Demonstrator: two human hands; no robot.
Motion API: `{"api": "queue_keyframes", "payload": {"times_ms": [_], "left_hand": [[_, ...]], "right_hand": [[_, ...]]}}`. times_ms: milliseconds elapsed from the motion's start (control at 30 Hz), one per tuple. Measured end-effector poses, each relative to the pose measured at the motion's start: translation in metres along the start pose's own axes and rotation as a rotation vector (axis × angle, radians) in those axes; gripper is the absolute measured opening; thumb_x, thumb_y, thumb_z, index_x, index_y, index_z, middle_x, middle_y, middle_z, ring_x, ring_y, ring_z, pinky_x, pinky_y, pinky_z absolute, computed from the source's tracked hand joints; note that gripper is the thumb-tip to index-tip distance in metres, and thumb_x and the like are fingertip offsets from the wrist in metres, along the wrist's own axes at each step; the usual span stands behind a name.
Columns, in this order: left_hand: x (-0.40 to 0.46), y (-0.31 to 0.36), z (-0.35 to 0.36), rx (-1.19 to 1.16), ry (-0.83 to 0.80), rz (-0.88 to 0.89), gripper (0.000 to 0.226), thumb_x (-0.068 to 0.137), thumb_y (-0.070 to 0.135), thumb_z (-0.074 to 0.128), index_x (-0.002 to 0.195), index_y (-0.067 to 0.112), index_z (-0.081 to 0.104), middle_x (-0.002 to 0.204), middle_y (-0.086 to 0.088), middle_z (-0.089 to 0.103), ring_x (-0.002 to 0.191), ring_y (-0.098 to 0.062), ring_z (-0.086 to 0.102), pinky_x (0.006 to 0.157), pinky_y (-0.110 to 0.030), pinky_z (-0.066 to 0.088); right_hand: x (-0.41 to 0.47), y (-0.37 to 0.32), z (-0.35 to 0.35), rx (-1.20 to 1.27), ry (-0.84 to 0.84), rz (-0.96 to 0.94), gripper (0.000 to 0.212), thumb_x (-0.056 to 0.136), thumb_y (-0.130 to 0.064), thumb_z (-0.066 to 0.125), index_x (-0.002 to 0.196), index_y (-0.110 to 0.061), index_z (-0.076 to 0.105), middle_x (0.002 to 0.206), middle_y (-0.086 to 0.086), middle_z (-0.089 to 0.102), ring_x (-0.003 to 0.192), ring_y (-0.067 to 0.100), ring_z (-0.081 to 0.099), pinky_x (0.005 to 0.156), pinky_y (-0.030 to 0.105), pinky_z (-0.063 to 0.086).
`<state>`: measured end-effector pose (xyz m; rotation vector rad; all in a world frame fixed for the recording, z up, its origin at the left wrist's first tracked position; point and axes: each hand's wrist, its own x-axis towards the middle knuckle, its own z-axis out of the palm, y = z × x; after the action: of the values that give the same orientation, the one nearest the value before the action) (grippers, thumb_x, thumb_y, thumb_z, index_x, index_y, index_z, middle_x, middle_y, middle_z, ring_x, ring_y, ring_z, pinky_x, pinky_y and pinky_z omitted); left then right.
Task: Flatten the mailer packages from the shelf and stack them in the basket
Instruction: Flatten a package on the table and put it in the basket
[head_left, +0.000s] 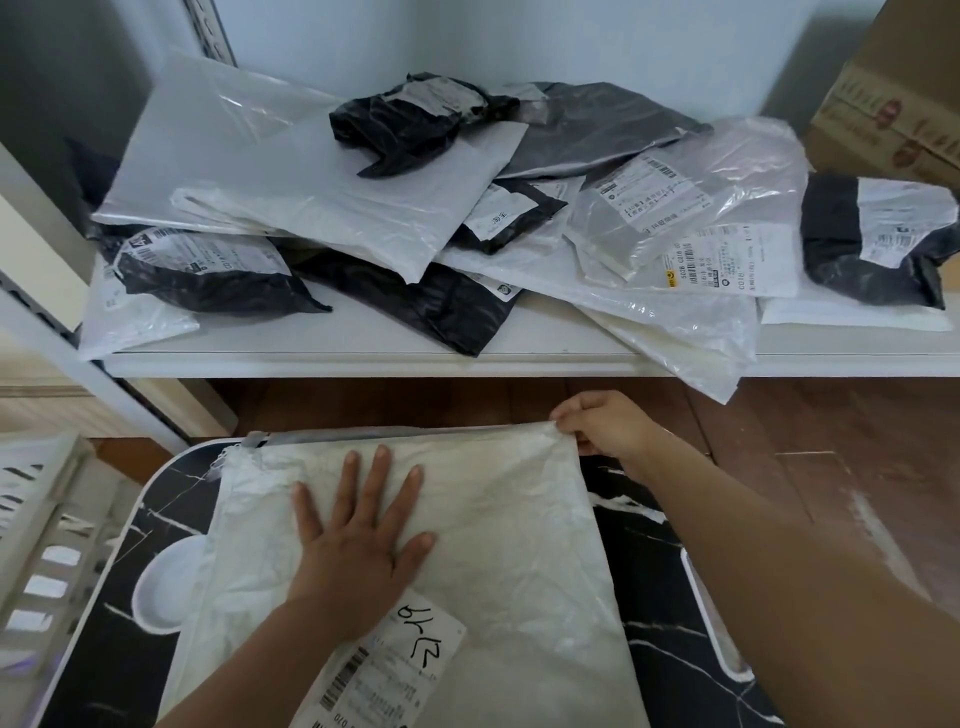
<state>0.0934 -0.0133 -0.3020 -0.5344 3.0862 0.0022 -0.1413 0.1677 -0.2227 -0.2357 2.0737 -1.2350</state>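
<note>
From the head camera, a large white mailer (467, 545) lies spread on a small black tray table (670, 613) with white marble veins and a white rim; the left hand (358, 535) lies flat on the middle of the mailer, fingers straight and spread, palm pressing down, holding nothing; the right hand (602, 423) is at the mailer's far right corner, its fingers curled and pinching the edge of the plastic there; a shipping label (384, 670) with a barcode and black handwriting is stuck on the near part of the mailer, just below the left wrist; a grey strip runs along the mailer's far edge; beyond the table, a white shelf (363, 343) holds a loose heap of other mailers, some black, some white, some clear, overlapping one another; a big white mailer (291, 176) lies on top at the left with a crumpled black mailer (410, 119) resting on it; a clear bag (691, 197) with printed labels lies to the right, and another black mailer (872, 239) sits at the far right; one white bag hangs over the shelf's front edge; a cardboard box (893, 104) stands at the shelf's right end; a white slatted basket (47, 545) stands at the left, just beside the table; brown wooden floor (831, 441) shows beneath.
</note>
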Motion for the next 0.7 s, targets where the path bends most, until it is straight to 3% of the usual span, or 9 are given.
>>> {"api": "queue_keyframes", "payload": {"times_ms": [67, 167, 200, 333, 433, 500, 567, 633, 700], "left_hand": [[-0.001, 0.000, 0.001, 0.004, 0.001, -0.003, 0.064, 0.095, 0.065, 0.014, 0.152, 0.036, 0.008, 0.158, -0.005, 0.021, 0.144, -0.029, 0.011, 0.107, -0.058, 0.005], [-0.002, -0.002, 0.000, 0.016, -0.011, 0.029, 0.064, 0.096, 0.065, 0.015, 0.152, 0.036, 0.010, 0.158, -0.005, 0.022, 0.144, -0.029, 0.012, 0.107, -0.058, 0.005], [-0.003, -0.002, 0.000, 0.016, -0.017, 0.032, 0.064, 0.096, 0.065, 0.015, 0.152, 0.035, 0.009, 0.158, -0.005, 0.021, 0.144, -0.029, 0.011, 0.107, -0.058, 0.004], [-0.003, -0.001, -0.001, -0.008, -0.028, 0.028, 0.065, 0.096, 0.065, 0.015, 0.152, 0.033, 0.013, 0.159, -0.005, 0.020, 0.145, -0.029, 0.011, 0.108, -0.058, 0.003], [-0.003, 0.000, 0.000, -0.008, -0.067, 0.010, 0.066, 0.095, 0.066, 0.012, 0.152, 0.032, 0.017, 0.159, -0.005, 0.017, 0.145, -0.027, 0.008, 0.108, -0.059, 0.004], [0.000, 0.000, -0.006, -0.009, -0.073, -0.009, 0.076, 0.086, 0.075, -0.006, 0.152, 0.037, 0.001, 0.161, -0.002, -0.006, 0.146, -0.023, -0.011, 0.109, -0.060, -0.008], [0.003, 0.003, -0.010, -0.051, -0.146, -0.024, 0.087, 0.064, 0.079, -0.032, 0.142, 0.042, -0.025, 0.149, 0.005, -0.038, 0.139, -0.021, -0.036, 0.107, -0.059, -0.022], [0.002, 0.003, -0.015, -0.091, -0.199, -0.044, 0.092, 0.053, 0.078, -0.039, 0.136, 0.042, -0.033, 0.142, 0.005, -0.047, 0.135, -0.022, -0.040, 0.107, -0.058, -0.025], [-0.008, 0.000, -0.015, -0.088, -0.150, -0.093, 0.085, 0.065, 0.077, -0.031, 0.142, 0.042, -0.025, 0.151, -0.001, -0.035, 0.141, -0.027, -0.031, 0.108, -0.056, -0.021]], "right_hand": [[-0.001, 0.011, 0.002, -0.027, -0.051, -0.008, 0.019, 0.092, 0.000, 0.057, 0.079, -0.012, 0.065, 0.081, 0.003, 0.064, 0.076, 0.013, 0.059, 0.073, 0.024, 0.051], [-0.002, 0.012, -0.001, -0.446, -0.093, -0.082, 0.019, 0.091, -0.005, 0.061, 0.073, -0.012, 0.060, 0.069, -0.004, 0.057, 0.065, 0.006, 0.052, 0.070, 0.024, 0.047], [-0.003, 0.010, -0.003, -0.456, -0.105, -0.093, 0.018, 0.091, -0.006, 0.060, 0.074, -0.012, 0.059, 0.068, -0.004, 0.056, 0.065, 0.006, 0.051, 0.072, 0.025, 0.047], [-0.009, 0.006, -0.003, 0.221, -0.181, 0.092, 0.017, 0.095, -0.009, 0.057, 0.079, -0.011, 0.060, 0.073, 0.000, 0.066, 0.074, 0.013, 0.061, 0.075, 0.029, 0.051], [-0.002, 0.011, 0.013, 0.370, 0.090, 0.235, 0.010, 0.095, -0.012, 0.058, 0.097, -0.003, 0.064, 0.087, 0.012, 0.070, 0.085, 0.027, 0.066, 0.082, 0.041, 0.054], [-0.002, 0.015, 0.030, 0.107, 0.392, 0.207, 0.018, 0.096, -0.020, 0.056, 0.101, -0.004, 0.062, 0.107, 0.019, 0.066, 0.103, 0.035, 0.062, 0.091, 0.040, 0.049], [-0.021, 0.017, 0.050, -0.267, 0.675, -0.057, 0.032, 0.097, -0.030, 0.051, 0.118, -0.007, 0.060, 0.122, 0.018, 0.059, 0.115, 0.034, 0.052, 0.096, 0.039, 0.040], [-0.056, 0.019, 0.079, -0.532, 0.570, -0.317, 0.054, 0.097, -0.052, 0.036, 0.137, -0.018, 0.050, 0.142, 0.013, 0.044, 0.133, 0.031, 0.035, 0.106, 0.045, 0.030], [-0.089, 0.035, 0.111, -0.826, 0.282, -0.346, 0.079, 0.084, -0.076, 0.002, 0.147, -0.038, 0.030, 0.161, 0.007, 0.011, 0.148, 0.032, 0.001, 0.113, 0.057, 0.009]]}}
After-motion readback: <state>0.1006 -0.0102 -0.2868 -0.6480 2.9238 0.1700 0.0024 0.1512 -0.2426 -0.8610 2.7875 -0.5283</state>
